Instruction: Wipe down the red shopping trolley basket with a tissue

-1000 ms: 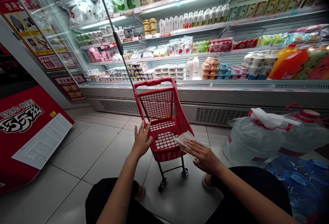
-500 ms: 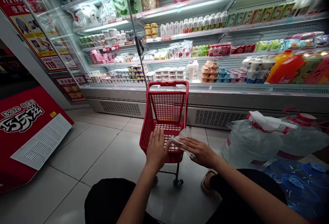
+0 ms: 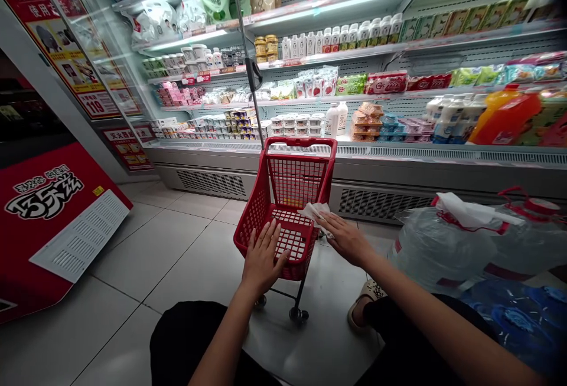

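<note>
A small red shopping cart (image 3: 301, 179) with a grid basket stands on the tiled floor between my legs and the cooler. My left hand (image 3: 262, 256) is at the basket's near left edge, fingers spread, with nothing held. Over the basket's right side, my right hand (image 3: 343, 235) has a crumpled white tissue (image 3: 315, 213) under its fingers, against the rim. The palm hides part of the tissue. The basket holds nothing that I can see.
A lit cooler (image 3: 292, 159) with dairy and drinks runs across the back. Bagged water bottles (image 3: 447, 244) stand at the right, with blue-capped jugs (image 3: 518, 321) nearer. A red freezer cabinet (image 3: 53, 221) is at the left. My shoe (image 3: 365, 303) rests right of the wheels.
The cart has turned a little, its near end swinging left. My right hand and the tissue have moved up and forward along the right side. My left hand has shifted left and down, fingers wider apart.
</note>
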`<state>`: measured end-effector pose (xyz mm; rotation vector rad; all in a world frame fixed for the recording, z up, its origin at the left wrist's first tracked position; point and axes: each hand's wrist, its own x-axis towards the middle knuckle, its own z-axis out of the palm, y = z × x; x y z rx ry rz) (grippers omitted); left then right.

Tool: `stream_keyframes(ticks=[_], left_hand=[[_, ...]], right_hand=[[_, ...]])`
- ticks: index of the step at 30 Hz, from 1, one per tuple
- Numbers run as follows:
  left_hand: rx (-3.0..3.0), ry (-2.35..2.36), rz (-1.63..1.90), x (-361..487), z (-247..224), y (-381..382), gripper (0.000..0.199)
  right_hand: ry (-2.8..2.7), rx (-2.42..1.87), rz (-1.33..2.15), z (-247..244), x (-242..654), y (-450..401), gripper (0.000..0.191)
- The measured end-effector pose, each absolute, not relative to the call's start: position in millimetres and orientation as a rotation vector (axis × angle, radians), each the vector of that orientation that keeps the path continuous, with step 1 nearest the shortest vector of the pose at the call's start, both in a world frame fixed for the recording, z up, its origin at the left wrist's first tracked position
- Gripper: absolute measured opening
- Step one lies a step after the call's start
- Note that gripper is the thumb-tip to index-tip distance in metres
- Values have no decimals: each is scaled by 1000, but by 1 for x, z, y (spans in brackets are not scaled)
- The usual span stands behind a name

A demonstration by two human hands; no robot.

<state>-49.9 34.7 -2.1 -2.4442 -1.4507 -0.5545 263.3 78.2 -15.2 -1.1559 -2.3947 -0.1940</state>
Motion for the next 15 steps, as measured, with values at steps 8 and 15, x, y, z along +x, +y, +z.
stream_keyframes(ticks=[8, 15], left_hand=[[-2347, -1695, -606, -65, -3, 38, 70], [-2341, -1642, -709, -42, -23, 23, 84]], right_hand=[[-2624, -811, 10, 5, 205, 21, 88], [-2678, -712, -72, 12, 219, 77, 73]])
